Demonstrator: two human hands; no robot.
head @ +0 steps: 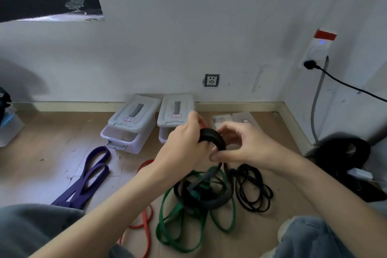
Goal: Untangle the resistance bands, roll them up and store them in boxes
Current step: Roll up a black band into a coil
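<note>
The black band (212, 137) is held above the floor, between both hands, and looks flat, wide and partly wound into a small coil. The left hand (186, 142) curls its fingers through the coil; the right hand (247, 144) pinches the band's loose part. I judge the task is at an early stage: its tail hangs into the tangled green band (188, 222), the red band (146, 213) and purple band (88, 176) lie unrolled, and the two boxes (134, 123) by the wall are closed.

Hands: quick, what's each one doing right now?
Left hand: grips the rolled part of the black band.
Right hand: thumb and fingers curled round the same black band.
</note>
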